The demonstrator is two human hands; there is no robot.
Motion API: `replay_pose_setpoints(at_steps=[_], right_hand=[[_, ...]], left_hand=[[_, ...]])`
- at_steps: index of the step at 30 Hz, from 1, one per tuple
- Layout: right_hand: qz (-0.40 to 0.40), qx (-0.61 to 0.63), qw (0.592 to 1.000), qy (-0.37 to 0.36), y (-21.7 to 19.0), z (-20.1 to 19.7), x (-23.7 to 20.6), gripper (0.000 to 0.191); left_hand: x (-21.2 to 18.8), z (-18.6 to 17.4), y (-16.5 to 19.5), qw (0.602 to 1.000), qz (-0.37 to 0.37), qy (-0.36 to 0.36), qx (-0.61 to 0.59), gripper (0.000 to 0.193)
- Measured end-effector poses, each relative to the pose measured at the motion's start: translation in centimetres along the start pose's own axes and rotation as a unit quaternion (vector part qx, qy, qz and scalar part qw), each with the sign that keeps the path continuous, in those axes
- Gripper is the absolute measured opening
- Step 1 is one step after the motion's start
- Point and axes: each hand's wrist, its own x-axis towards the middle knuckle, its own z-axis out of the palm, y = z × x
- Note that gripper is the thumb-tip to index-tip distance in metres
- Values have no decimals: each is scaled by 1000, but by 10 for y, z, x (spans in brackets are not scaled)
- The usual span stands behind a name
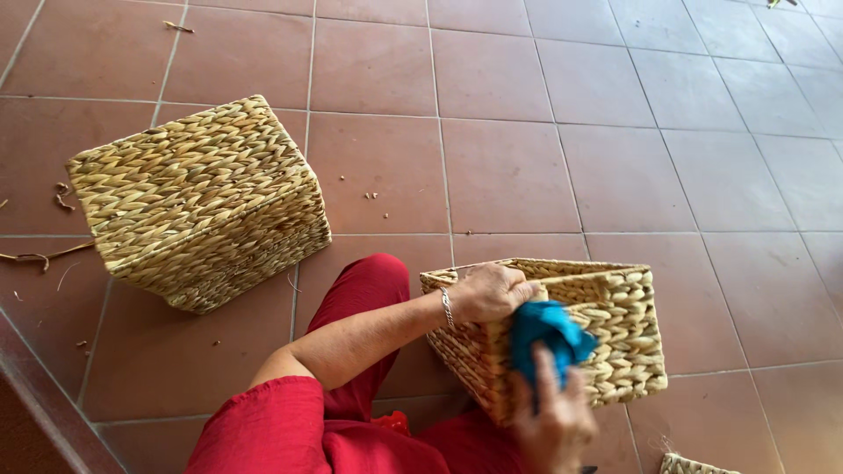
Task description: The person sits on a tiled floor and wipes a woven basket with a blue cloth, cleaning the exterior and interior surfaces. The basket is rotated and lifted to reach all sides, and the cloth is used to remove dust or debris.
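Reddish-brown floor tiles (544, 167) fill the view, seen from above by a seated person in red clothing. Their left hand (492, 292), a bracelet at the wrist, is closed over the top rim of a woven straw basket (615, 333), steadying it. Their right hand (553, 421) grips a bunched blue cloth (546, 333) and presses it against the basket's near corner. This basket sits near the bottom edge of the floor area in view, against the person's legs, open mouth up and tipped slightly, its long axis running left to right. How much of it has been wiped cannot be told. Well apart, toward the left edge, a second woven basket (198, 202) lies upside down, untouched. Loose straw scraps (39, 257) lie beside it.
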Motion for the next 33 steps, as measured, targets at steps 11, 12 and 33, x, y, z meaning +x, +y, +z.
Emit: replay_pose_setpoints(at_steps=[11,12,33], right_hand=[[200,-153,967,-24,132,10,3,51],[235,-139,962,-15,142,11,6,52],[237,-154,959,-24,104,-3,1,53]], left_hand=[[12,19,-6,995,87,-40,-6,43],[15,19,-5,996,63,-58,-17,42],[18,-3,0,996,-13,-84,-27,45]])
